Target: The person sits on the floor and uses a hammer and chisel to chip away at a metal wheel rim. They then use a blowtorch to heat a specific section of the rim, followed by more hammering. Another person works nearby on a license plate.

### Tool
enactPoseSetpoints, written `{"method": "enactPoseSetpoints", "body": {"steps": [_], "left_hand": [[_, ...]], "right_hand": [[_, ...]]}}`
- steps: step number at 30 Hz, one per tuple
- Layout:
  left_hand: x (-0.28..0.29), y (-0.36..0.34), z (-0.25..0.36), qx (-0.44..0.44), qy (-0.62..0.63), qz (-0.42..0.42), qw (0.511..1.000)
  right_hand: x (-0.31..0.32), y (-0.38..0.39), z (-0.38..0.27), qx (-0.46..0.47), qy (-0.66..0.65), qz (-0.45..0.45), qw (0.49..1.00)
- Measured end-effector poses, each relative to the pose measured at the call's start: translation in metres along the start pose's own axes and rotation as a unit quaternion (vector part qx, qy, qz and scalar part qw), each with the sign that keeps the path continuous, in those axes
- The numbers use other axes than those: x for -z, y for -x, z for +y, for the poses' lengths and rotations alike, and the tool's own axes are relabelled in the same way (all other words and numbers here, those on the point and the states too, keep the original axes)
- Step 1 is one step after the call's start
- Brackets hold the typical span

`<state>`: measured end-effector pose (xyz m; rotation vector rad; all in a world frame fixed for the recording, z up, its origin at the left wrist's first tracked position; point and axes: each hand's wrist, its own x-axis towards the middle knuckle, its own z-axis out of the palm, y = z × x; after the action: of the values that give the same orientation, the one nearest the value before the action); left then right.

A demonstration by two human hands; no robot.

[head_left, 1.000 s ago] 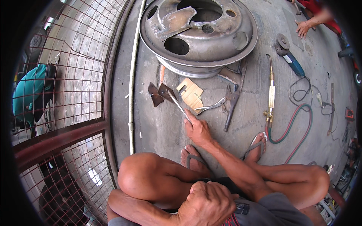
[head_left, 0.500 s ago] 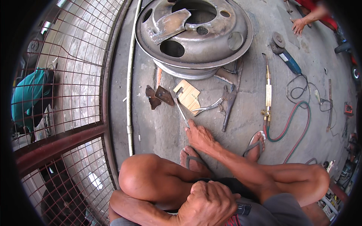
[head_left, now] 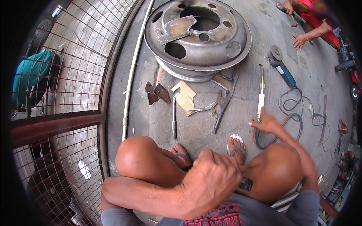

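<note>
My right hand (head_left: pixel 266 122) has its fingers apart at the cutting torch (head_left: pixel 261 98) with red and green hoses, touching or just above it. My left hand (head_left: pixel 209 175) is closed in front of my body; what it holds, if anything, is hidden. A slim metal rod (head_left: pixel 174 120) lies in front of my left foot (head_left: pixel 177 150). Nearby are two rusty plates (head_left: pixel 162 93), a notched cardboard cutout (head_left: pixel 184 94) and pliers-like tools (head_left: pixel 222 107). Behind them a large steel wheel rim (head_left: pixel 166 30) has a bent metal piece (head_left: pixel 177 26) on top.
A red mesh fence (head_left: pixel 56 124) borders the left, a person in teal (head_left: pixel 32 79) beyond it. A pale pipe (head_left: pixel 128 105) runs alongside. An angle grinder (head_left: pixel 283 69) and cables (head_left: pixel 292 100) lie right. A co-worker's hand (head_left: pixel 299 40) is at upper right.
My right hand has let go of the rod, which now lies on the floor, and has moved right to the torch. My right knee has risen and shifted inward.
</note>
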<state>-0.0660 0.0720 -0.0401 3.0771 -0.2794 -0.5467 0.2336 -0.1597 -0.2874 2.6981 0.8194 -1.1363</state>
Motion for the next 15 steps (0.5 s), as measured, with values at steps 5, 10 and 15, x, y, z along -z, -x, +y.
{"method": "enactPoseSetpoints", "body": {"steps": [5, 10, 15], "left_hand": [[-0.004, -0.016, 0.021, 0.069, 0.104, 0.016, 0.992], [-0.009, -0.043, 0.019, 0.093, 0.303, 0.063, 0.946], [0.016, -0.089, -0.001, 0.177, 0.482, 0.015, 0.858]], "right_hand": [[-0.084, 0.008, -0.007, 0.026, -0.092, 0.175, 0.980], [-0.100, -0.021, 0.050, 0.036, -0.382, 0.113, 0.916], [-0.027, 0.020, 0.038, 0.047, -0.773, -0.098, 0.625]]}}
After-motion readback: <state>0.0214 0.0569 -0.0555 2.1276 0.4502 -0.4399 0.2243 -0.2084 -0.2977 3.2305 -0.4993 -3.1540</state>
